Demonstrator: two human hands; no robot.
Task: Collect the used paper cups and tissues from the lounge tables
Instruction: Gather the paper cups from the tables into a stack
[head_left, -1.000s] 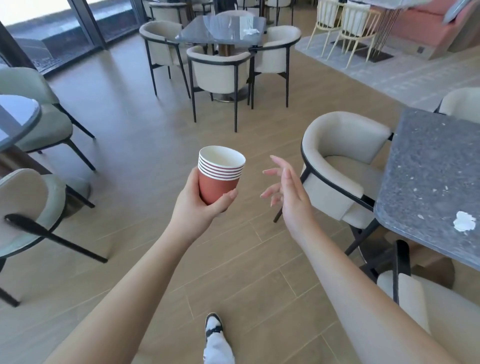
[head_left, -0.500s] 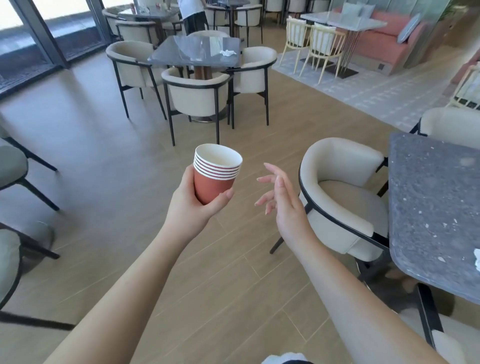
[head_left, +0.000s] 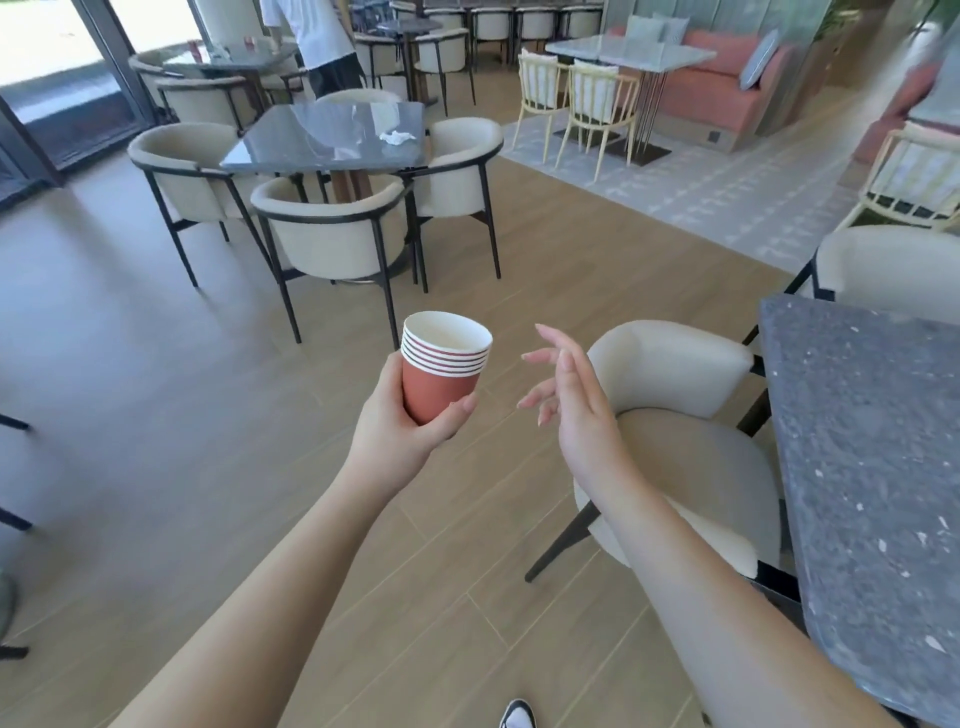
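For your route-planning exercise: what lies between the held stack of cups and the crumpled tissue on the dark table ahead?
In the head view, between the stack of cups and the tissue lie bare wood floor, then a cream chair tucked at the table.

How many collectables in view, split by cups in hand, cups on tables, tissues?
Nested cups in the stack, gripped by the left hand: 5, by rims
Red cups on the far table: 2, blurry
Crumpled tissue on the dark table: 1
Total: 8
Right hand holds nothing.
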